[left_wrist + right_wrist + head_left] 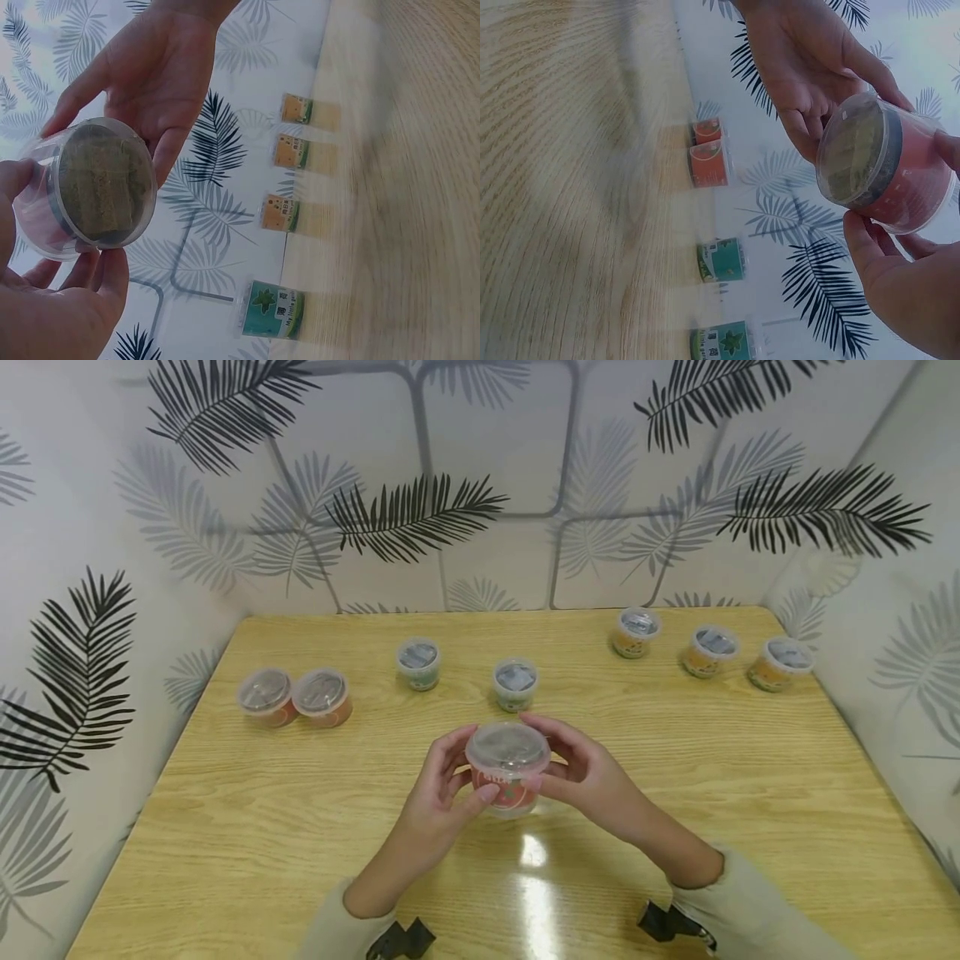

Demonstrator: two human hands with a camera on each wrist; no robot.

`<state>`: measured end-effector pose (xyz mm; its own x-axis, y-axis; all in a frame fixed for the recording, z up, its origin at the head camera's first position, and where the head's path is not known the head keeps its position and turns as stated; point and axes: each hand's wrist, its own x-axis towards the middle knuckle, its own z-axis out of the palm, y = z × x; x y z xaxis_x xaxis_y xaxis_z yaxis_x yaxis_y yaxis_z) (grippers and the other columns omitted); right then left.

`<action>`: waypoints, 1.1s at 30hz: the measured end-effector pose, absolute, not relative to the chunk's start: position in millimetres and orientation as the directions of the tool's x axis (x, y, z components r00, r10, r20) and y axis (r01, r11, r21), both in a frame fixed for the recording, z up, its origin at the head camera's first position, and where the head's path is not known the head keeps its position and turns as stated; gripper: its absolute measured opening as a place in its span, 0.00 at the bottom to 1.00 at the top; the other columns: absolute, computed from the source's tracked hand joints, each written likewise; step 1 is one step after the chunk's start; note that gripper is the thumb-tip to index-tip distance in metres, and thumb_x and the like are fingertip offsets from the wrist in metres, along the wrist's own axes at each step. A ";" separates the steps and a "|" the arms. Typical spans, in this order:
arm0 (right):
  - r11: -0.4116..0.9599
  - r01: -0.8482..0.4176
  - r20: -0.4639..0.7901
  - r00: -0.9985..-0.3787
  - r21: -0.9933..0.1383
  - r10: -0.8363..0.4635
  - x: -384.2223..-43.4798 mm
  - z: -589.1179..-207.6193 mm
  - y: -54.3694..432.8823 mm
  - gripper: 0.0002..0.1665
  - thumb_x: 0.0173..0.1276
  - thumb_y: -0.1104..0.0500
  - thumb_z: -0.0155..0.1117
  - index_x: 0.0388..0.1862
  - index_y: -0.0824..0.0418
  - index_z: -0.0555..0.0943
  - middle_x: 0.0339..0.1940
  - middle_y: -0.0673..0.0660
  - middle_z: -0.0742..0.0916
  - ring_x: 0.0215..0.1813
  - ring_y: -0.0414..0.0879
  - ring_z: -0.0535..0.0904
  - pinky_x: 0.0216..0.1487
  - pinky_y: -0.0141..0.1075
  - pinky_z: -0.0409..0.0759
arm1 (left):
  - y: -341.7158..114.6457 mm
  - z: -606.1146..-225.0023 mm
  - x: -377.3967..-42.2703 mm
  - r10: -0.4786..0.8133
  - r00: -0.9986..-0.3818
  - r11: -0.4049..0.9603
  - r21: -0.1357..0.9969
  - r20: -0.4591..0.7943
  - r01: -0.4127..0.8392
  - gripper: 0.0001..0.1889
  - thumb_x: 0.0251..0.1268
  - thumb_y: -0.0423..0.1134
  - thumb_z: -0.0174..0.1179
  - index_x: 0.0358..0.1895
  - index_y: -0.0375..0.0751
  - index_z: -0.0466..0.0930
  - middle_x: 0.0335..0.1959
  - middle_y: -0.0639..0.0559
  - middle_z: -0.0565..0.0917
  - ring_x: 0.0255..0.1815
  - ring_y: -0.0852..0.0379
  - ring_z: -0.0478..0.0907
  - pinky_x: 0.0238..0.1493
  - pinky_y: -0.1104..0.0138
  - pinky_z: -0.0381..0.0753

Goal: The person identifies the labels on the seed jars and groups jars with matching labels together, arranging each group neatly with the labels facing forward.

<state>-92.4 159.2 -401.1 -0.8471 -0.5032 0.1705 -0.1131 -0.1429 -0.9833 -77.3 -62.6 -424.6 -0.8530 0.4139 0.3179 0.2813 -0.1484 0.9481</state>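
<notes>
A lidded clear plastic cup point(508, 752) with a red label is held up over the table, its lid facing upward. My left hand point(441, 797) grips its left side, thumb across the front of the label. From the right, my right hand point(588, 777) holds the cup too, fingers behind and thumb on the front. In the left wrist view, brownish, blocky contents show through the bottom of the cup point(105, 184). Fingers of both hands wrap round the cup point(922, 169) in the right wrist view.
Two red-labelled cups point(322, 697) stand side by side at the table's left. Two smaller green-labelled cups point(515, 685) are beyond my hands, near the middle. Three orange-labelled cups point(707, 652) line the far right. Leaf-patterned cloth point(495, 560) rises behind the wooden table point(300, 810).
</notes>
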 end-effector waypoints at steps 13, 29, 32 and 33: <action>-0.098 -0.187 0.211 -0.849 -0.978 -0.485 -97.9 -413.8 156.6 0.38 0.60 0.67 0.66 0.67 0.70 0.62 0.61 0.64 0.72 0.61 0.50 0.70 0.59 0.39 0.71 | -73.6 -423.8 -83.9 0.488 -0.830 -0.068 0.960 0.269 0.271 0.38 0.61 0.34 0.61 0.69 0.39 0.48 0.65 0.46 0.60 0.64 0.49 0.60 0.64 0.62 0.62; 0.018 -0.242 0.208 -0.870 -0.970 -0.446 -94.5 -427.9 138.9 0.41 0.53 0.72 0.70 0.66 0.67 0.65 0.58 0.59 0.75 0.60 0.51 0.69 0.60 0.41 0.69 | -78.9 -403.7 -90.4 0.522 -0.790 0.459 0.674 0.323 0.579 0.42 0.57 0.57 0.62 0.69 0.42 0.53 0.66 0.51 0.60 0.65 0.53 0.57 0.62 0.55 0.64; 0.029 -0.242 0.207 -0.881 -0.970 -0.426 -90.3 -419.1 135.0 0.40 0.52 0.71 0.70 0.65 0.69 0.65 0.58 0.60 0.75 0.59 0.51 0.69 0.60 0.42 0.69 | -77.7 -403.4 -90.7 0.529 -0.791 0.506 0.633 0.307 0.585 0.40 0.56 0.58 0.62 0.67 0.41 0.57 0.65 0.52 0.62 0.65 0.55 0.57 0.61 0.56 0.66; 0.030 -0.246 0.211 -0.882 -0.969 -0.422 -89.2 -416.7 133.9 0.40 0.52 0.70 0.71 0.65 0.70 0.65 0.58 0.60 0.75 0.59 0.51 0.69 0.60 0.42 0.69 | -77.5 -403.2 -90.8 0.530 -0.792 0.521 0.620 0.303 0.586 0.40 0.56 0.58 0.62 0.66 0.41 0.59 0.65 0.52 0.62 0.65 0.55 0.57 0.60 0.57 0.66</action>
<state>-89.2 133.9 -416.7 -0.8818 -0.4220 0.2108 -0.2460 0.0300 -0.9688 -90.8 -77.5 -403.2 -0.7918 0.5303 0.3030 0.5864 0.5210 0.6202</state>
